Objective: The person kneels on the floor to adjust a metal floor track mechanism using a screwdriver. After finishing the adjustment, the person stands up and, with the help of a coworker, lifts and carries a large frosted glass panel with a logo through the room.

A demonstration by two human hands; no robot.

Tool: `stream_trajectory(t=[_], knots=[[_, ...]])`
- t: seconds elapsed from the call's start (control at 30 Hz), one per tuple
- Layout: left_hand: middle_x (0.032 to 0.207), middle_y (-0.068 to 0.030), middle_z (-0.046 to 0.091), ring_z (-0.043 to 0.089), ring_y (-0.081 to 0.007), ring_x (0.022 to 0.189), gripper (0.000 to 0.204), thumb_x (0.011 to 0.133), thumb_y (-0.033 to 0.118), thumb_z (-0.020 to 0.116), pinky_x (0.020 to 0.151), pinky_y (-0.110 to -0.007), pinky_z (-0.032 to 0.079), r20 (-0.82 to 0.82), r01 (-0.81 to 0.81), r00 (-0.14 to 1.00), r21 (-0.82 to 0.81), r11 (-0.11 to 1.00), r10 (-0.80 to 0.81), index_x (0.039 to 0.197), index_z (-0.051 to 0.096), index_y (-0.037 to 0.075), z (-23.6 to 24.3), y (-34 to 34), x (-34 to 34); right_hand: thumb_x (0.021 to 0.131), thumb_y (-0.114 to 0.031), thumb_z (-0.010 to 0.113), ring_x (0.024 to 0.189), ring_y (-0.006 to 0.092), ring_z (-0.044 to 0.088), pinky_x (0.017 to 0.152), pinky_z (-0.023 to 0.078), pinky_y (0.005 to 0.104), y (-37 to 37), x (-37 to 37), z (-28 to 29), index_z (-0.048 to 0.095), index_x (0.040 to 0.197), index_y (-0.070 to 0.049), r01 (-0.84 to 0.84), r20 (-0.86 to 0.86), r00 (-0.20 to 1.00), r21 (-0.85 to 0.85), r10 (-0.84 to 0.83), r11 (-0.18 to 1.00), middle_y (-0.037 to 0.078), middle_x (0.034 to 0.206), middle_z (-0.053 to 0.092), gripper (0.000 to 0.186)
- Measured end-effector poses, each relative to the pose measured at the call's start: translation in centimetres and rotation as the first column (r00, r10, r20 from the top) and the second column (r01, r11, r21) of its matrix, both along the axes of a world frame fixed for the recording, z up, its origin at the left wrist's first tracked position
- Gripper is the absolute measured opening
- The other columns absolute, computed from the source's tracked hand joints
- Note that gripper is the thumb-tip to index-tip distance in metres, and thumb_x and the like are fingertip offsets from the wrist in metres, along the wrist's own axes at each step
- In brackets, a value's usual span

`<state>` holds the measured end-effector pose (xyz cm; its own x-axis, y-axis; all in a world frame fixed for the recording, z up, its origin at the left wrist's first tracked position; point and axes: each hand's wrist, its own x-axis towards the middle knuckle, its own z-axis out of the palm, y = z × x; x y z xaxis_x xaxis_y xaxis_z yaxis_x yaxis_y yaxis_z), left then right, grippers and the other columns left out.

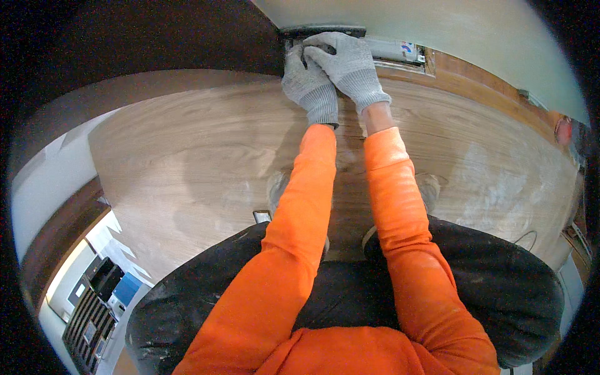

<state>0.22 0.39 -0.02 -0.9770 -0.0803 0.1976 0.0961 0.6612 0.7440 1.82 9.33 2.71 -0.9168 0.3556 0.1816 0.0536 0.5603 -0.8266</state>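
Both of my hands wear light grey knit gloves and meet close together at the far wall, low over the floor. My left hand (304, 82) has its fingers curled inward beside the dark corner. Overlapping it, my right hand (347, 60) bends its fingers and thumb toward the same spot. What they grip, if anything, is hidden. Just beyond the fingers runs a dark strip (350, 31) along the wall's foot. To the right of my right hand, a whitish tube-like piece (392, 50) with a coloured mark lies in a narrow slot with a light frame (406, 67).
Wood-grain flooring (212, 150) with pale dusty smears spreads under my crouched legs. A dark brown panel (206, 37) stands at the far left, a pale wall (450, 25) at the far right. A small flat object (262, 216) lies by my left foot. Several items fill the lower left.
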Motion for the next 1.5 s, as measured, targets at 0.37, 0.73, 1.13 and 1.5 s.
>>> stream_trajectory(t=[0.37, 0.73, 1.13, 1.5], knots=[[0.112, -0.0197, 0.073, 0.072, -0.0303, 0.095, 0.033, 0.09, 0.014, 0.064, 0.087, -0.039, 0.055, -0.048, -0.018, 0.999, 0.149, 0.989, 0.025, 0.117, 0.07, -0.004, -0.9, -0.1, -1.0, 0.086, -0.029, 0.064, 0.094, 0.0338, 0.069, 0.087, 0.054, 0.044, 0.6, 0.3, -2.0, 0.075, 0.106, -0.012, 0.078, 0.067, 0.995, -0.056, -0.074, 0.995, 0.014, 0.098, 0.074, 0.029], [0.111, -0.0206, 0.074, 0.071, -0.0334, 0.1, 0.033, 0.088, 0.014, 0.063, 0.092, -0.039, 0.054, -0.017, -0.03, 0.999, 0.163, 0.986, 0.033, 0.115, 0.071, -0.004, 0.0, 0.0, -1.0, 0.09, -0.026, 0.062, 0.095, 0.0345, 0.069, 0.088, 0.053, 0.0453, 0.0, 0.1, -2.8, 0.076, 0.103, -0.013, 0.116, -0.012, 0.993, 0.019, -0.116, 0.993, 0.013, 0.099, 0.074, 0.023], [0.111, -0.019, 0.074, 0.071, -0.0324, 0.1, 0.035, 0.087, 0.016, 0.062, 0.091, -0.04, 0.054, -0.011, -0.003, 1.0, 0.164, 0.986, 0.005, 0.115, 0.07, -0.002, 0.1, 0.0, -0.7, 0.092, -0.026, 0.061, 0.092, 0.0325, 0.07, 0.084, 0.055, 0.0434, -0.8, 0.1, -3.0, 0.077, 0.101, -0.014, 0.213, -0.001, 0.977, 0.007, -0.213, 0.977, 0.011, 0.098, 0.074, 0.022], [0.106, -0.0187, 0.074, 0.072, -0.031, 0.096, 0.034, 0.086, 0.014, 0.062, 0.09, -0.039, 0.054, -0.017, 0.02, 1.0, 0.152, 0.988, -0.018, 0.114, 0.07, -0.004, -0.5, -0.3, -1.0, 0.092, -0.024, 0.061, 0.091, 0.0324, 0.07, 0.082, 0.055, 0.0426, -1.1, -0.1, -3.1, 0.077, 0.101, -0.013, 0.224, -0.095, 0.971, 0.025, -0.221, 0.974, 0.011, 0.098, 0.074, 0.021]])
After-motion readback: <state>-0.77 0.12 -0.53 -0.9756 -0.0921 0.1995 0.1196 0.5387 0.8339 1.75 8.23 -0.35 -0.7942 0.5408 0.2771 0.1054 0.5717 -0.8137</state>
